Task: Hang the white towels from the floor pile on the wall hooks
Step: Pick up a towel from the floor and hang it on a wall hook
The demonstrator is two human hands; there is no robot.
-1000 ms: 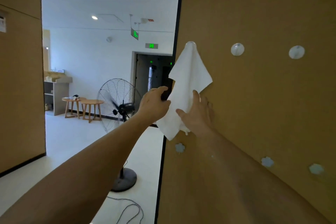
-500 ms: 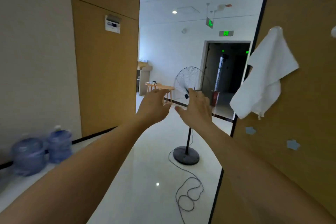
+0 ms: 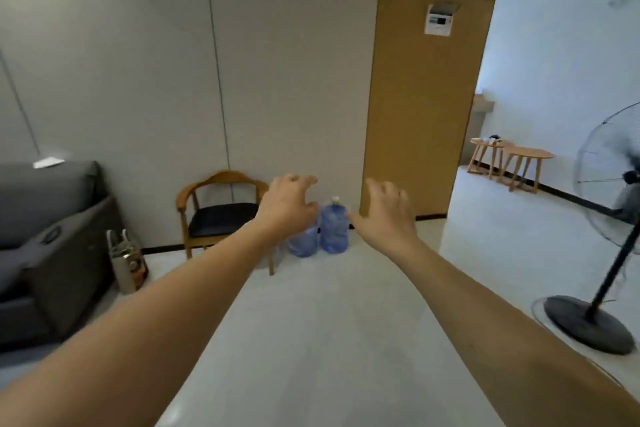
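left hand [image 3: 289, 206]: raised, fingers loosely curled and apart, holding nothing | right hand [image 3: 386, 215]: raised, fingers spread, holding nothing | towels, hooks: out of view, cannot tell where | 2 blue jugs [image 3: 334, 230] on floor past the hands, beside chair [image 3: 216, 215] | fan [image 3: 609, 236] at right

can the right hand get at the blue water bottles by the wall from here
Probably not yet. The right hand is open and empty, and only overlaps the blue water bottles in view; they stand well back at the wall, across bare floor. Nothing blocks the way.
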